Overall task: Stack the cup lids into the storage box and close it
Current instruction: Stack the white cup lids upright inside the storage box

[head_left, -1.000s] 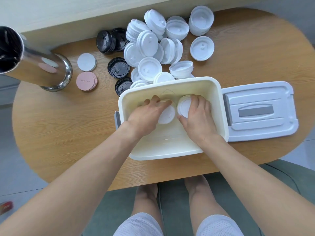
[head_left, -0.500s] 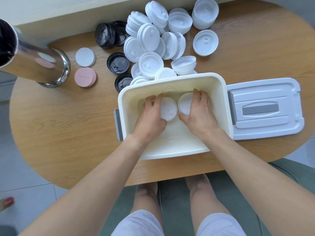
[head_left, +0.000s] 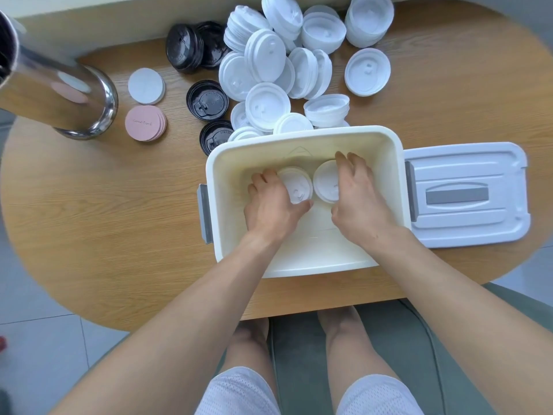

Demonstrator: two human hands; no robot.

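The left hand (head_left: 270, 205) gripped a stack of white lids (head_left: 296, 187) with curled fingers, and the right hand (head_left: 357, 199) gripped a second white stack (head_left: 326, 181) just beside it. Both stacks were inside the storage box (head_left: 302, 139), near its far wall. The box lid (head_left: 466, 193) lay on the desk (head_left: 104, 205) touching the box's right side. Behind the box were many loose white lids (head_left: 269, 55) and some black lids (head_left: 206, 98).

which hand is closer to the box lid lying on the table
Right. The right hand is inside the storage box by the wall beside the box lid; the left hand is farther away.
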